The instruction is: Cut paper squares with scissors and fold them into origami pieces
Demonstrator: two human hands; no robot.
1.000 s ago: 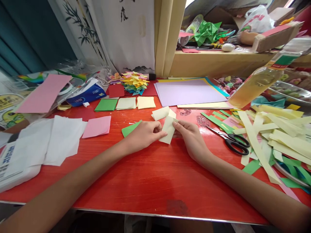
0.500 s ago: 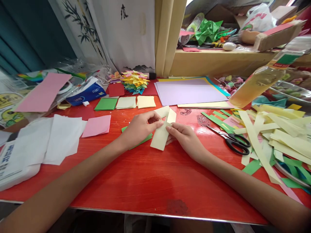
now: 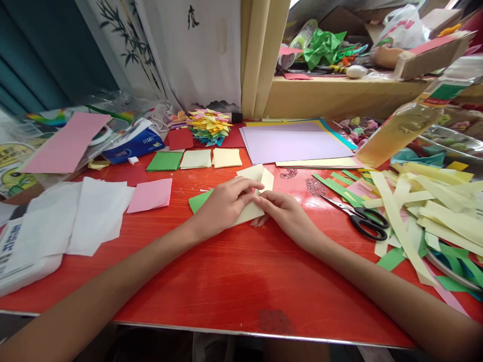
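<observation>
Between my hands, over the middle of the red table, is a pale yellow sheet of paper (image 3: 250, 172) with folded creases. My left hand (image 3: 226, 203) lies across its left part, thumb and fingers closed on it, and hides much of the paper. From the right, my right hand (image 3: 279, 208) pinches the paper's edge, its fingertips almost meeting the left thumb. A green paper square (image 3: 198, 201) lies on the table, partly under my left hand.
Behind my hands lie a stack of cream squares (image 3: 227, 158), a green square (image 3: 164, 161) and lilac sheets (image 3: 294, 143). Black-handled scissors (image 3: 364, 221) rest beside piled paper strips (image 3: 449, 201) at right. A tilted bottle (image 3: 407, 120) stands behind them. Pink paper (image 3: 150, 194) lies left.
My left hand has turned over the paper and now covers more of it. The strip that hung down toward me is now mostly hidden. The right hand has barely shifted.
</observation>
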